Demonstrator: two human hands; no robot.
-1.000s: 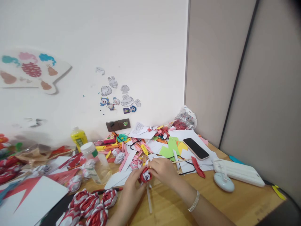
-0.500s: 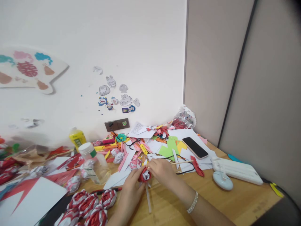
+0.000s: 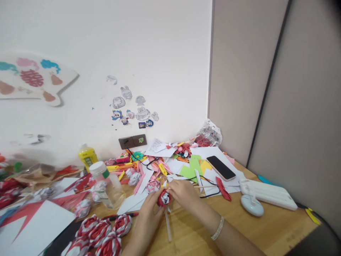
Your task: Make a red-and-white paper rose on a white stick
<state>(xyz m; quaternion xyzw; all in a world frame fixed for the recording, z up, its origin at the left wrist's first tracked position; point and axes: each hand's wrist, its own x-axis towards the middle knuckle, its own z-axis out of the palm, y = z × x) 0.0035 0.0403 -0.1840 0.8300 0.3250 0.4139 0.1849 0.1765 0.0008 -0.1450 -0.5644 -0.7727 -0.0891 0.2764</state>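
Note:
Between my hands is a small red and white paper flower point(image 3: 164, 198), its folds wound around a pale centre. My left hand point(image 3: 151, 208) curls around its left side, the fingers closed on it. Touching its upper right edge with pinched fingers is my right hand point(image 3: 181, 192); its fingertips are partly hidden. A thin whitish stick point(image 3: 167, 225) lies below the flower, and whether it joins the flower I cannot tell. Finished-looking red and white paper roses point(image 3: 99, 233) cluster at the lower left. A pink and white paper rose point(image 3: 153, 184) sits just behind my left hand.
A clear jar with a white lid point(image 3: 102, 181) and a yellow bottle point(image 3: 87, 156) stand at the left. Coloured paper strips and sheets point(image 3: 190, 169) cover the back. At the right lie a phone point(image 3: 221, 168), a light blue mouse-shaped object point(image 3: 252, 205) and a white device point(image 3: 270, 193).
My right hand's fingers have shifted slightly at the flower's edge, showing a little more of its red and white folds. Otherwise the scene stays the same.

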